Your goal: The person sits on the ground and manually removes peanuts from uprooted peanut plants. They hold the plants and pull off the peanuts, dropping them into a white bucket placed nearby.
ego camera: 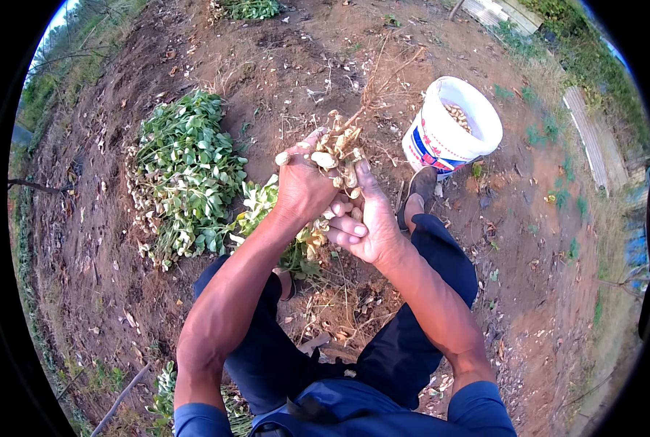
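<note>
My left hand [308, 183] grips a pulled peanut plant near its root end, where a cluster of peanut pods [338, 145] hangs among thin brown roots [377, 93]. Below my hands, the leafy stems [262, 202] of the plant slant down to the left. Close against the pods, my right hand [374, 218] has its thumb up beside them and its fingers curled around a few loose peanuts [356, 213]. One pod [282, 158] shows at the outer side of my left hand.
A white plastic bucket [489, 139] with peanuts [458, 117] inside stands at the right, by my shoe [423, 185]. On the left lies a heap of leafy peanut plants [194, 164], with pods along its left edge. More plants [251, 8] lie at the top. A stick [120, 401] rests lower left.
</note>
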A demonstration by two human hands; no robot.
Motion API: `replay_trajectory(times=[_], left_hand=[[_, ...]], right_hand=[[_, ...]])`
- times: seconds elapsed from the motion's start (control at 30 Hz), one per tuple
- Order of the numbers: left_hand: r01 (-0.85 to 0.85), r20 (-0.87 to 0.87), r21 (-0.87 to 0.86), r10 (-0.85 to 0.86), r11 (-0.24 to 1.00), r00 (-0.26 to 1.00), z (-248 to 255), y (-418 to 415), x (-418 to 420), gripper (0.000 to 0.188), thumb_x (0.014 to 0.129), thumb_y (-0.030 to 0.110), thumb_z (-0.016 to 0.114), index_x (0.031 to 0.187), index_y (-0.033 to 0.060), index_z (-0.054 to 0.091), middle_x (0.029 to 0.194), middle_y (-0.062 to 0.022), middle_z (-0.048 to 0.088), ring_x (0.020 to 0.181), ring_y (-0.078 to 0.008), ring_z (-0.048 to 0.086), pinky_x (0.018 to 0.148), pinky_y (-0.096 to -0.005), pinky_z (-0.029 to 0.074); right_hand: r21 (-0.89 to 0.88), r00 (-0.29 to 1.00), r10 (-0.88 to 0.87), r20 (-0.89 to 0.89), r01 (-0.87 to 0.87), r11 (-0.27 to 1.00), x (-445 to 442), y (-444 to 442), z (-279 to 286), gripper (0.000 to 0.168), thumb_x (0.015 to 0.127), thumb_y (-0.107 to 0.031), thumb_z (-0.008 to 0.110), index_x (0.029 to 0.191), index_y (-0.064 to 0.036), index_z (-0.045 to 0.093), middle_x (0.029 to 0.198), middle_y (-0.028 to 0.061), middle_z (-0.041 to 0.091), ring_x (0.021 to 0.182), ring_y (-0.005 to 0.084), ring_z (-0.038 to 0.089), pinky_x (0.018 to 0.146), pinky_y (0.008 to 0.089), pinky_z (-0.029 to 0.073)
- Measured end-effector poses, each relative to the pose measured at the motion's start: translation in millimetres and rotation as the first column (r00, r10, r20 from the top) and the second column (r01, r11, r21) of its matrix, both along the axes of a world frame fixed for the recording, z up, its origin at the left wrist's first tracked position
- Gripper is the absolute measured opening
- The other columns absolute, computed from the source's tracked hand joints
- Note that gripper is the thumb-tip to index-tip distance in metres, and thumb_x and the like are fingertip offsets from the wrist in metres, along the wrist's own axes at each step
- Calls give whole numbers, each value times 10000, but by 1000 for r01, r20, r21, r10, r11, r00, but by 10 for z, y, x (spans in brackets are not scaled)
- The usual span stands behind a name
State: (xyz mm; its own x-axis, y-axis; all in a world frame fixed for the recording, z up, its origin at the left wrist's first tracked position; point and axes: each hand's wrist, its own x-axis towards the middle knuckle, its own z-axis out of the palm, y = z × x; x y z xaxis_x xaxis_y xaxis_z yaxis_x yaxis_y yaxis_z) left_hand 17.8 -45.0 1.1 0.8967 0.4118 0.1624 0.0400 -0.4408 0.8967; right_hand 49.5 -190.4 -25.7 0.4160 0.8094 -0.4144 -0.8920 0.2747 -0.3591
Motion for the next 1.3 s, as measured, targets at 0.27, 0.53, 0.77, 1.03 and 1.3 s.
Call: replay_trajectory(times=[0.27,0.53,0.77,1.03,1.3], left_hand=[[113,18,367,-128,923,992,-159,115,3,393,872,207,705,1238,71,655,1025,-118,757,900,-231,731,828,-362,575],[52,-190,-58,-63,997,980,26,69,-11,383,847,131,748,1210,34,677,986,-86,763,844,-139,689,799,-334,578],[-35,-139,-40,29,999,990,-89,100,21,388,859,196,709,1180,-8,638,865,-132,747,785,-222,730,710,-368,586],[-59,-57,-41,57,997,997,-217,120,44,315,854,101,723,1142,-13,667,953,-104,746,805,-151,670,727,-341,557],[-158,-208,-554,48,817,977,-122,-67,94,173,911,84,668,1005,-61,653,838,-125,699,710,-160,643,597,-353,529]], right_hand=[[-25,995,21,100,-18,1000,116,-92,-57,326,962,-397,696,932,-80,629,752,25,625,402,30,400,372,206,308],[-78,989,-36,141,48,996,44,-61,70,259,961,-333,672,997,-85,604,811,34,626,433,34,402,394,209,296],[-53,937,-56,346,80,995,17,-18,87,229,998,-300,638,1031,-78,592,832,59,654,436,33,420,394,200,325],[-163,787,34,616,85,983,9,-22,122,211,1010,-282,634,996,-80,574,761,53,647,415,35,413,383,202,350],[87,902,-126,413,99,991,53,6,78,96,950,-133,577,972,-46,544,774,54,630,397,42,383,398,226,391]])
